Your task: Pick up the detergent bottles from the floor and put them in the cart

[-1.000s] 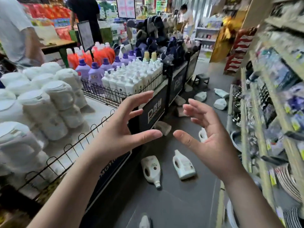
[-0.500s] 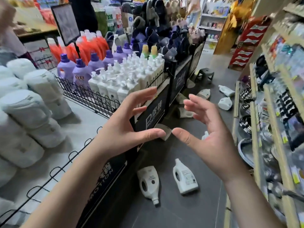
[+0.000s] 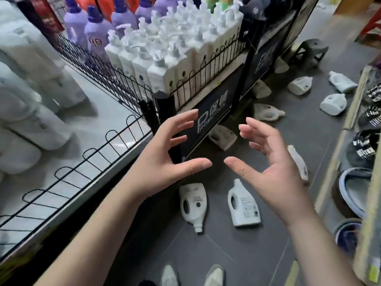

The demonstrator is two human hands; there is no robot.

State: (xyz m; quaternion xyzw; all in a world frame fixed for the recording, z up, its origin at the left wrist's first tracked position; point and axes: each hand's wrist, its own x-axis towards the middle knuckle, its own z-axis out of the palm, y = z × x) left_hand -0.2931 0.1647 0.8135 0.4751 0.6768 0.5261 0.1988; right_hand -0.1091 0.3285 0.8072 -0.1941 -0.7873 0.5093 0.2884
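left bottle [image 3: 192, 203]: white, handled, flat on floor [image 3: 247, 254], cap toward camera
right bottle [image 3: 244, 205]: white, flat, cap pointing away
far bottles [image 3: 300, 85]: scattered, tipped over

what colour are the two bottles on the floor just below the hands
White: the left bottle and the right bottle, clear in the head view.

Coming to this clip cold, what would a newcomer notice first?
The left hand and right hand are spread and empty mid-frame, palms facing each other. Beneath them, on the dark floor, lie one detergent bottle, cap toward us, and another detergent bottle, cap away. More white bottles litter the aisle beyond, beside fenced pump bottles.
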